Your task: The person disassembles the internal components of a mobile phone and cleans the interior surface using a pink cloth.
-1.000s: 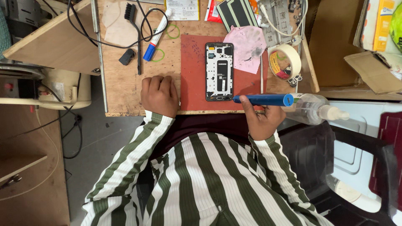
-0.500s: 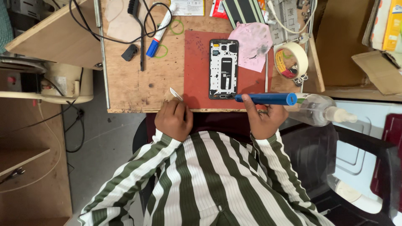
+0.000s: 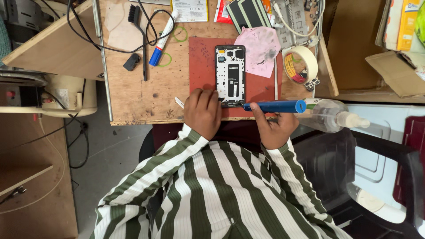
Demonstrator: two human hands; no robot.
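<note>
while the left hand (image 3: 202, 111) rests curled at the opened phone (image 3: 230, 75) on the red mat (image 3: 201, 66), it pinches a small white pick (image 3: 179, 102). the right hand (image 3: 272, 126) grips a blue tool (image 3: 274, 106) at the desk (image 3: 133, 95) edge.

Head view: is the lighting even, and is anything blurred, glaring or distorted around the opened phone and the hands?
Head view: soft, even light, faint shadows; opened black phone frame on the red mat is sharp, no glare; left hand and right hand with the blue cylindrical tool unblurred; slight wide-angle stretch at the edges.
</note>
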